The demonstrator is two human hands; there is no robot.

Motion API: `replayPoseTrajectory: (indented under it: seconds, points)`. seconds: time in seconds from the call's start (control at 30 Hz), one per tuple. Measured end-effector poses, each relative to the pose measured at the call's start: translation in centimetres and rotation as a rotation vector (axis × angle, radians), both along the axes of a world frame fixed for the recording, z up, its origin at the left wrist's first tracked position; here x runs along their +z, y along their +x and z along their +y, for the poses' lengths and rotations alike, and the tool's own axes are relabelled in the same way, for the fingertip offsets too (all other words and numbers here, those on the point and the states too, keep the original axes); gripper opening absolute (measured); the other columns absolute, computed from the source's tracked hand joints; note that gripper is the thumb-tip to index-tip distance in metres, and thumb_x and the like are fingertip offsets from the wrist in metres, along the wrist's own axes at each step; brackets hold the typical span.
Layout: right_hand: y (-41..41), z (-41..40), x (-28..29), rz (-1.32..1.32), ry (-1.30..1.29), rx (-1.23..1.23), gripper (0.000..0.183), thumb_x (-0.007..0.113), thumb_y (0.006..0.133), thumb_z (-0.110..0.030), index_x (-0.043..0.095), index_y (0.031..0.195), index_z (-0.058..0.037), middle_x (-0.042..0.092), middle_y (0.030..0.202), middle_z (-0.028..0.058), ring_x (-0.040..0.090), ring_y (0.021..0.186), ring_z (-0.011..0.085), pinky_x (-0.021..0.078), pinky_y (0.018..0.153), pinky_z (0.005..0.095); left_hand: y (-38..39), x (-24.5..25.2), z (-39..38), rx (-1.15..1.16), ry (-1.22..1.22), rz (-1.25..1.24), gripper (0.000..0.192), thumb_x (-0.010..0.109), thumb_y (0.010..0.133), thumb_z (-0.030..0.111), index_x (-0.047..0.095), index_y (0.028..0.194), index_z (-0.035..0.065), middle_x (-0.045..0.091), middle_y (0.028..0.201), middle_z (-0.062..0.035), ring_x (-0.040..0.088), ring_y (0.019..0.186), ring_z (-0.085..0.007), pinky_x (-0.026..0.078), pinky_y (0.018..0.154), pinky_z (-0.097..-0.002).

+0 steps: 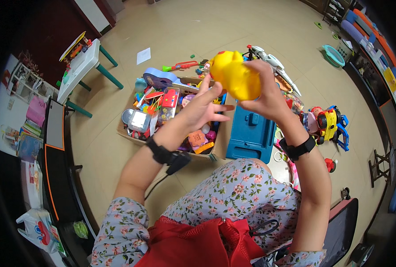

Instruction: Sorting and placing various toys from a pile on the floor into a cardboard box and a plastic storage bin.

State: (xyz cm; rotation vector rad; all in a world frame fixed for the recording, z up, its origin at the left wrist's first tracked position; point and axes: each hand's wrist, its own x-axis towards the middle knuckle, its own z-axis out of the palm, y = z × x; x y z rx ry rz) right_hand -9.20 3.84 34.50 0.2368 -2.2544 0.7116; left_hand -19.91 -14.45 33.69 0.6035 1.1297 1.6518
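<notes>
A yellow toy figure point(234, 75) is held up in my right hand point(264, 91), whose fingers and thumb grip its lower right side. Beside it on the left, my left hand point(206, 108) has its fingers spread, with one fingertip at or close to the figure's left edge; whether they touch I cannot tell. Beneath my hands stands a cardboard box point(225, 140) full of mixed toys, among them a lidded clear container point(139, 120), an orange flower-shaped piece point(197, 138) and a blue-purple guitar-shaped toy point(159, 77) across the back corner.
Right of the box lies a teal plastic lid or tray point(249, 133). Farther right are a yellow toy vehicle point(327, 125) and a doll point(315, 115). A white toy gun point(273, 61) and a red toy trumpet point(184, 65) lie behind. A small white table point(79, 71) stands at left.
</notes>
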Motion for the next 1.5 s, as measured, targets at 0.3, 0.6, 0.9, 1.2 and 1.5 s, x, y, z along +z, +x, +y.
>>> replayPoseTrajectory:
  seconds: [0.3,0.6,0.9,1.2,1.5]
  points:
    - [0.3,-3.5,1.0,-0.268,-0.076,0.283,0.070,0.068,0.063,-0.003,0.041,0.128,-0.0097,0.046,0.124,0.0143,0.045,0.117,0.0339,0.0381,0.100,0.0395,-0.6,-0.9,-0.5,0.263,0.162,-0.149,0.065,0.059,0.086,0.040,0.027,0.138,0.0191,0.043,0.130,-0.0089,0.045,0.121,-0.0275,0.042,0.094,-0.0550]
    - [0.6,-1.4,-0.5,-0.353,-0.265,0.080,0.052,0.062,0.077,-0.016,0.045,0.126,-0.0081,0.056,0.121,0.0112,0.055,0.111,0.0242,0.0484,0.087,0.0366,-10.6,-1.6,-12.9,0.685,-0.171,0.622,0.089,0.071,0.072,0.021,0.018,0.143,0.0196,0.038,0.133,-0.0173,0.044,0.121,-0.0302,0.042,0.097,-0.0427]
    - [0.1,0.0,-1.4,-0.343,-0.326,0.030,0.047,0.062,0.079,-0.015,0.047,0.122,-0.0070,0.057,0.115,0.0117,0.058,0.103,0.0239,0.0505,0.081,0.0339,-18.0,-8.3,-18.8,0.670,-0.738,1.430,0.091,0.076,0.062,0.026,0.031,0.141,0.0180,0.038,0.125,-0.0215,0.043,0.117,-0.0364,0.037,0.100,-0.0415]
    - [0.3,0.7,-2.2,-0.384,-0.314,-0.020,0.043,0.061,0.079,-0.015,0.050,0.120,-0.0068,0.058,0.111,0.0124,0.059,0.099,0.0232,0.0511,0.077,0.0327,-13.4,-9.2,-16.1,0.680,-1.000,1.488,0.096,0.076,0.060,0.029,0.026,0.141,0.0232,0.043,0.121,-0.0217,0.049,0.110,-0.0387,0.041,0.095,-0.0445]
    - [1.0,1.4,-2.4,-0.371,-0.338,-0.046,0.042,0.061,0.079,-0.015,0.050,0.119,-0.0056,0.059,0.111,0.0130,0.061,0.097,0.0230,0.0518,0.076,0.0323,-17.2,-6.9,-19.5,0.701,-0.746,1.656,0.080,0.068,0.066,0.002,0.034,0.137,0.0193,0.049,0.120,-0.0155,0.046,0.113,-0.0360,0.041,0.095,-0.0410]
